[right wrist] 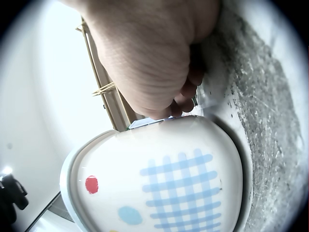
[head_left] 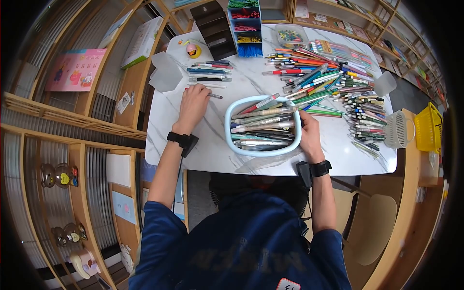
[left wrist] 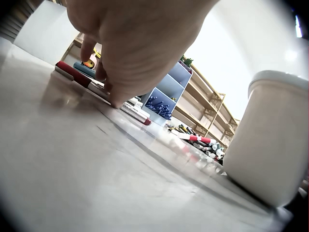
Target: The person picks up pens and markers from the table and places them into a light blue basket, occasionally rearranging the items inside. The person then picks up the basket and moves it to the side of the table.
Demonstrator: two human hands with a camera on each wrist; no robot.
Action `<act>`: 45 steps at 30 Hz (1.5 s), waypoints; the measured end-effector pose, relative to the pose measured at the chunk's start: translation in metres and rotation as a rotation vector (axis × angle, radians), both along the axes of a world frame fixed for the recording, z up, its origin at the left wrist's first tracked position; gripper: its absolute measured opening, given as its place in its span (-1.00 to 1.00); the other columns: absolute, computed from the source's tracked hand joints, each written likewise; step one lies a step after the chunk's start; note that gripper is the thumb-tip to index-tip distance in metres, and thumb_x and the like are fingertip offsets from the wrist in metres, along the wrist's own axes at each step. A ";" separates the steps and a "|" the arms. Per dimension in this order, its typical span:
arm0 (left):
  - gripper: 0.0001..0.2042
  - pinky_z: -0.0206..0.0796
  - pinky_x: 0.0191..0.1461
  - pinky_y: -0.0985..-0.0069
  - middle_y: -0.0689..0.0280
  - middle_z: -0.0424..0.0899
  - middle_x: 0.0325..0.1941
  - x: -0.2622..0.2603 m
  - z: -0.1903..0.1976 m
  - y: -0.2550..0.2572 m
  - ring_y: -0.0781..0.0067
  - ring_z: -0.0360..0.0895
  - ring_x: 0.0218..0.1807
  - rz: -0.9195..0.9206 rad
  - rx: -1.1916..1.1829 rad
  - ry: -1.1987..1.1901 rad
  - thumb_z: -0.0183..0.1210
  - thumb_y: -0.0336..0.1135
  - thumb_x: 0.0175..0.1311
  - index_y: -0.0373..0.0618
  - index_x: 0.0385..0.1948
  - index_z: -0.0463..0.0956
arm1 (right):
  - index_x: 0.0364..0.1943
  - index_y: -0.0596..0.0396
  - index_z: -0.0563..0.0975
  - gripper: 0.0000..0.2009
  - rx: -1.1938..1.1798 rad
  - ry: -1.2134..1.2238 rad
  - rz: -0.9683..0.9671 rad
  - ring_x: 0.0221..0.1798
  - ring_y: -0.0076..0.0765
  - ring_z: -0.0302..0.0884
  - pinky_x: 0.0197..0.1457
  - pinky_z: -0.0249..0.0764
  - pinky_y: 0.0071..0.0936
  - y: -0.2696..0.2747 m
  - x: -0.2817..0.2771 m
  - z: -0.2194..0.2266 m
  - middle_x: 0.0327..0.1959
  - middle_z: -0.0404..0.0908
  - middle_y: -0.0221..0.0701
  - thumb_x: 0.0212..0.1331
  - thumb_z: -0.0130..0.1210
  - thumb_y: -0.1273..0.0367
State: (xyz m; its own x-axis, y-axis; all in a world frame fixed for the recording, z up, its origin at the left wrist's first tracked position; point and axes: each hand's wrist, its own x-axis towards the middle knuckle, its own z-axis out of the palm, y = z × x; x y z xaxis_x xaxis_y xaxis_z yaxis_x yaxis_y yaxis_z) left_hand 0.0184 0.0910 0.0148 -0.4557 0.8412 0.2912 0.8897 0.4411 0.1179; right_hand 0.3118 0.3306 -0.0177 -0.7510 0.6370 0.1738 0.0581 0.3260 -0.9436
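My left hand (head_left: 193,107) rests low on the table at the left, fingers pointing down and pinching a pen (head_left: 216,96). A red end of this pen (left wrist: 72,74) sticks out past the fingers in the left wrist view. Just beyond lies a row of several pens (head_left: 209,71). A white bin with a light blue rim (head_left: 228,126), full of pens and markers, stands between the hands. Beside its right wall is my right hand (head_left: 311,135), with loosely bent fingers touching the bin wall (right wrist: 130,164), which bears a blue check print.
A large pile of pens and markers (head_left: 333,87) covers the table's right side. Behind stand a blue compartment rack (head_left: 247,29), a dark brown rack (head_left: 212,29) and a clear tub (head_left: 291,35). White (head_left: 397,129) and yellow (head_left: 429,126) baskets stand at the right.
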 end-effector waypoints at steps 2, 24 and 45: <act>-0.79 0.29 0.25 0.18 0.18 0.63 0.06 0.001 -0.001 -0.002 0.05 0.52 0.12 -0.014 0.025 -0.029 0.22 -0.39 0.30 -0.16 -0.07 0.61 | -0.04 0.26 0.66 -0.74 -0.041 0.018 0.009 -0.34 -0.50 0.56 -0.22 0.50 -0.48 -0.001 0.001 0.002 -0.33 0.71 -0.28 0.39 0.20 0.32; -0.80 0.50 -0.04 0.44 0.23 0.74 -0.13 0.138 0.125 0.060 0.20 0.69 -0.13 -0.394 0.342 -0.456 0.36 -0.38 0.25 -0.15 -0.11 0.71 | -0.06 0.24 0.67 -0.76 -0.028 -0.043 0.012 -0.27 -0.45 0.57 -0.14 0.51 -0.45 0.003 0.002 -0.002 -0.29 0.73 -0.24 0.33 0.21 0.35; -0.82 0.49 -0.23 0.41 0.30 0.70 -0.25 0.126 0.102 0.051 0.31 0.66 -0.27 -0.333 0.242 -0.334 0.39 -0.32 0.22 -0.13 -0.21 0.68 | -0.02 0.22 0.68 -0.75 -0.032 -0.039 -0.006 -0.38 -0.60 0.53 -0.27 0.47 -0.54 -0.002 0.002 0.005 -0.37 0.70 -0.36 0.34 0.23 0.35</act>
